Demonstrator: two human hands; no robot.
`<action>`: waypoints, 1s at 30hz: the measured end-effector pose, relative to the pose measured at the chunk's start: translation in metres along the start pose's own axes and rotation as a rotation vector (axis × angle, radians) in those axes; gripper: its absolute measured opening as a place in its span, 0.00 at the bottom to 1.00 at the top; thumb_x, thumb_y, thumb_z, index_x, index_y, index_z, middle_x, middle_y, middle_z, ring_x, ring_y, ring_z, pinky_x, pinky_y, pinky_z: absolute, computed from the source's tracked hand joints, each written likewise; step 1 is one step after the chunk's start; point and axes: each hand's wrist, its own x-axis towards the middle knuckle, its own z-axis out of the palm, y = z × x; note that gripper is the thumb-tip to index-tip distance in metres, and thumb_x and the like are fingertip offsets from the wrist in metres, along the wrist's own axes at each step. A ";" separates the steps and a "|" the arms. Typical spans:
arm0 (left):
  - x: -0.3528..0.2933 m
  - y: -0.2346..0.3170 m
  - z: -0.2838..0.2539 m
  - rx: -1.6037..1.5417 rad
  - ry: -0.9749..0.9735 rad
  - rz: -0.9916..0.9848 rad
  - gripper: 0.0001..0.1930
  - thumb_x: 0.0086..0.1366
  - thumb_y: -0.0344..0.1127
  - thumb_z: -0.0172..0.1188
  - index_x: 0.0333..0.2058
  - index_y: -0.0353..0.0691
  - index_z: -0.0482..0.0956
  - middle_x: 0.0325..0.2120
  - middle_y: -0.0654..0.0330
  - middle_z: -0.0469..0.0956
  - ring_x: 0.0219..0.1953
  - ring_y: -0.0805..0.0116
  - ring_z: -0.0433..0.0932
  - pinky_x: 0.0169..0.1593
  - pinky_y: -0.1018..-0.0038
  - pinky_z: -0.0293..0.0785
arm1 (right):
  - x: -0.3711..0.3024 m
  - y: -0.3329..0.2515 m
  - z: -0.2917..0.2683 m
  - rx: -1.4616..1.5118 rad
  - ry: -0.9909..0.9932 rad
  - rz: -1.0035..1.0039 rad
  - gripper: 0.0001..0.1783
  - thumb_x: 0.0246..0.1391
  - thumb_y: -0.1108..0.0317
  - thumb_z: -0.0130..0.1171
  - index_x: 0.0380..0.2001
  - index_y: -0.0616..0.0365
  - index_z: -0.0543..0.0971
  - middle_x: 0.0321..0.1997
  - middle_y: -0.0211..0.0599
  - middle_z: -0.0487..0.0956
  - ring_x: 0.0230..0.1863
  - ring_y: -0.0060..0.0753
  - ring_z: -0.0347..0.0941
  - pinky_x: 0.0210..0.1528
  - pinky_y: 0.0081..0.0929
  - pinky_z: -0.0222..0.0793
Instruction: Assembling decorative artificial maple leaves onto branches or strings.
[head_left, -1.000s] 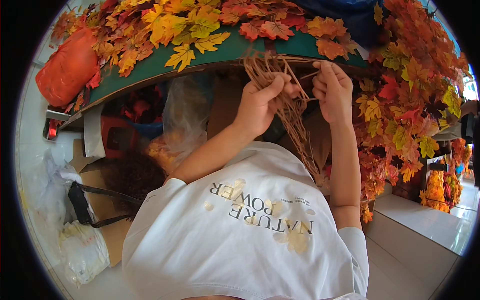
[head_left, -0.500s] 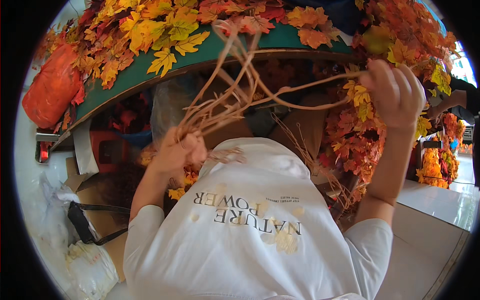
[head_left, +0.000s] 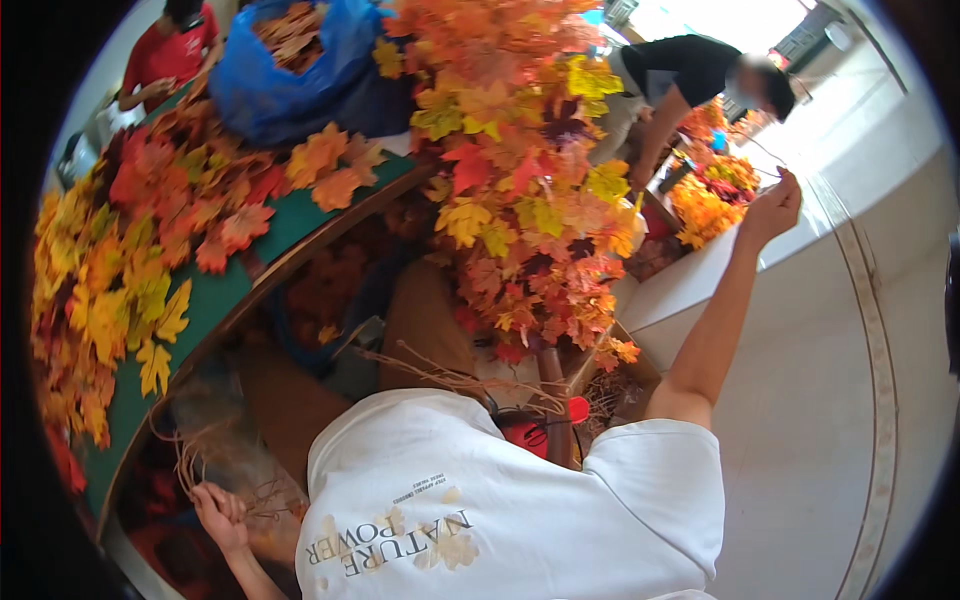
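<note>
At the lower left, my left hand [head_left: 222, 512] is closed around a bundle of thin brown vine stems [head_left: 188, 455], whose looped ends stick up beside the table edge. My right hand [head_left: 775, 208] is raised far out to the right with its fingers pinched. A thin strand [head_left: 768, 156] shows at its fingertips, and how far it runs is hard to see. More bare brown stems [head_left: 440, 375] lie across my lap, in front of my white shirt. A thick hanging bunch of artificial maple leaves [head_left: 530, 190], orange, red and yellow, is between my hands.
Yellow and orange leaves [head_left: 110, 310] cover much of the green table [head_left: 215, 300], which has a curved-looking edge. On it stands a blue plastic bag [head_left: 270, 95] of leaves. A person in black [head_left: 690, 65] bends over at upper right; another in red [head_left: 170, 55] is at far left.
My view has swung to the right. My right hand has gone far out right and my left hand lower left, so they are much farther apart. The stems no longer stretch visibly between them.
</note>
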 end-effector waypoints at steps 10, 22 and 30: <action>0.006 -0.009 0.115 -0.065 -0.242 0.105 0.19 0.71 0.46 0.38 0.23 0.43 0.63 0.06 0.71 0.50 0.07 0.80 0.47 0.15 0.80 0.50 | -0.067 0.052 -0.105 -0.327 -0.724 0.475 0.17 0.55 0.58 0.54 0.31 0.63 0.81 0.25 0.36 0.80 0.25 0.23 0.71 0.31 0.24 0.65; 0.019 0.007 0.186 0.324 -0.438 0.022 0.15 0.68 0.33 0.45 0.23 0.31 0.71 0.12 0.61 0.67 0.08 0.82 0.57 0.11 0.82 0.51 | -0.215 0.168 -0.169 -0.596 -1.192 0.215 0.20 0.51 0.63 0.59 0.45 0.64 0.74 0.33 0.46 0.79 0.32 0.43 0.77 0.39 0.33 0.72; 0.071 -0.002 0.247 0.455 -0.708 0.050 0.16 0.70 0.40 0.43 0.32 0.35 0.76 0.14 0.67 0.66 0.14 0.82 0.62 0.19 0.83 0.58 | -0.182 -0.196 -0.010 0.928 -2.038 -0.071 0.18 0.49 0.73 0.58 0.45 0.66 0.74 0.35 0.44 0.79 0.35 0.37 0.77 0.39 0.27 0.71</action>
